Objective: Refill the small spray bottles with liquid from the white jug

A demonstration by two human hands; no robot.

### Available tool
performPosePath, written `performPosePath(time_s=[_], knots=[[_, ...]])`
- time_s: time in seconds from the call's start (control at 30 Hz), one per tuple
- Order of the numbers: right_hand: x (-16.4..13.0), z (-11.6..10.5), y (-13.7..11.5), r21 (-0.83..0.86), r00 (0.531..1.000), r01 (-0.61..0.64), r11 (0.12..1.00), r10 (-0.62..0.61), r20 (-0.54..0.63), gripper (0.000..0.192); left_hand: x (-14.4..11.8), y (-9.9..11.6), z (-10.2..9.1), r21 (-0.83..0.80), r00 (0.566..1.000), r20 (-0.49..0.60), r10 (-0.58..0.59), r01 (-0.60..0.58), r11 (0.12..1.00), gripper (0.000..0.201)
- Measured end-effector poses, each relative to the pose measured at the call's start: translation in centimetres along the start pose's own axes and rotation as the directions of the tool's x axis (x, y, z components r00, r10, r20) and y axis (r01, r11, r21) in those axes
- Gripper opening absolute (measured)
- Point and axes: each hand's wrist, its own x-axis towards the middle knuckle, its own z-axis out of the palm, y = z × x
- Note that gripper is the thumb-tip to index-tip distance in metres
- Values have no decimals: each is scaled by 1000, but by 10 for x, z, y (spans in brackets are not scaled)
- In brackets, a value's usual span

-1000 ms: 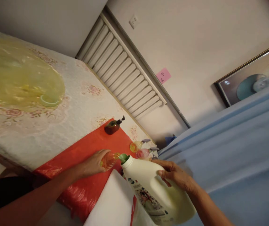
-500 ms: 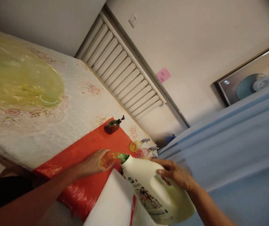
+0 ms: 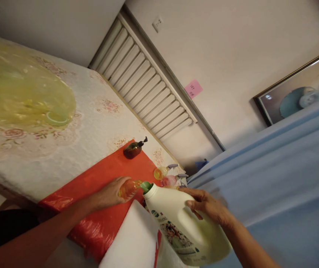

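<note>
Fingers of left hand [image 3: 110, 193] wrapped round small orange bottle [image 3: 128, 188]; right hand [image 3: 206, 206] grips tilted white jug [image 3: 181, 223], green spout [image 3: 146, 186] touching bottle mouth.

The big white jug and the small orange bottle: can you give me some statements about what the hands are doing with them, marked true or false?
1. The right hand grips the white jug. True.
2. The jug stands upright. False: it is tipped, its green spout at the small orange bottle.
3. The left hand holds the small orange bottle. True.
4. The brown pump bottle lies on the blue cloth. False: it lies on the red sheet.
</note>
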Motion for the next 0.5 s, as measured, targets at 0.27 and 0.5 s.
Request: performPosePath(time_s=[0.27, 0.5], knots=[[-1, -2, 1, -29, 1000, 12, 999, -12, 15, 57, -3, 7, -3, -31, 999, 7, -50, 50, 998, 53], [-1, -1, -3, -20, 1000, 10, 1000, -10, 11, 56, -4, 3, -2, -38, 998, 19, -66, 67, 997, 61]])
